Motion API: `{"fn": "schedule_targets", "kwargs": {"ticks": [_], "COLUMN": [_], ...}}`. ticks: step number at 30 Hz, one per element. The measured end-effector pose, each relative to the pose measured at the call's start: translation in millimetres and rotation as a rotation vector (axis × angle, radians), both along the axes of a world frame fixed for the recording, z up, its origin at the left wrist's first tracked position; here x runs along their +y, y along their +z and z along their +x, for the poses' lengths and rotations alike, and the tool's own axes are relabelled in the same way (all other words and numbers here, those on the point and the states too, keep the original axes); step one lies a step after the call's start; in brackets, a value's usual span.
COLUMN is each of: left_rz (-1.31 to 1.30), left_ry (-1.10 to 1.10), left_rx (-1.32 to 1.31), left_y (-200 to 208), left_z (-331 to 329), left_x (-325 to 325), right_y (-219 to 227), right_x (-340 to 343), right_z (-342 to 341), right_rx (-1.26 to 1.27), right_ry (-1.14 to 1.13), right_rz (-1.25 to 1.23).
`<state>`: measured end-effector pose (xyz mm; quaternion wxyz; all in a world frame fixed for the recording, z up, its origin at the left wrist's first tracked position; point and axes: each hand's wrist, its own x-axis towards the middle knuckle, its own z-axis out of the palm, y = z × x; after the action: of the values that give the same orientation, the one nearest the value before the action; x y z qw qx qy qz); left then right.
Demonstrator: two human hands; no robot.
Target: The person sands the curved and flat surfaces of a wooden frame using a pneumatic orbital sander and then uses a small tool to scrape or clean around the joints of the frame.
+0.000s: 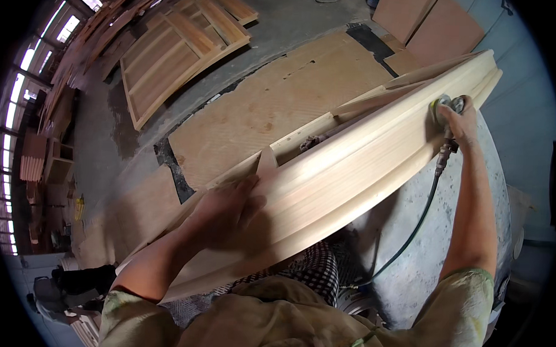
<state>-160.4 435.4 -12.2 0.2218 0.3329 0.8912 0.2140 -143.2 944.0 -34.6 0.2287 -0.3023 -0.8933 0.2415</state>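
Across the middle of the scene, from the near left to the far right, slants a long pale wooden frame [345, 176] with a moulded front face and crosspieces between its two long sides. Toward its far right end, the right hand [465, 126] grasps a round air sander [440, 110], fingers wrapped about its body and the pad set against the frame's face. A dark hose [425, 209] runs from the sander's metal coupling [442, 158] down toward the near side, over a mottled grey surface [404, 254]. The left hand [226, 205] lies at the frame's upper edge, left of the middle, its fingers bent (it is blurred and partly in shadow, so I cannot tell whether it grips the wood or merely rests there). A small dark bundle [313, 142] sits within the frame, between the two hands.

Beyond the frame, a brown sheet [249, 117] covers part of the grey floor [283, 21]. At the far left lies a slatted wooden panel [172, 56]; at the far right, reddish-brown boards [406, 16] lean by a pale blue wall [523, 84].
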Motion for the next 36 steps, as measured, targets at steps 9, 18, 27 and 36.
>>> {"fn": "schedule_targets", "kwargs": {"ticks": [9,18,27,36], "left_rz": [0.149,0.246,0.013,0.046], "left_ry": [0.122,-0.082,0.25,0.116], "left_rx": [-0.286,-0.222,-0.405,-0.338], "left_y": [-23,-20,10,-12], "left_z": [-26,-11,45,35], "left_x": [27,-86,-275,-263], "right_y": [18,40,9,15], "right_x": [-261,-429,-261,-419], "right_z": [66,102,63,97], "right_rx": [-0.142,-0.308,-0.086,-0.098], "right_ry": [0.117,0.461,0.011,0.044], "right_rz": [0.01,0.027,0.0,0.003]}}
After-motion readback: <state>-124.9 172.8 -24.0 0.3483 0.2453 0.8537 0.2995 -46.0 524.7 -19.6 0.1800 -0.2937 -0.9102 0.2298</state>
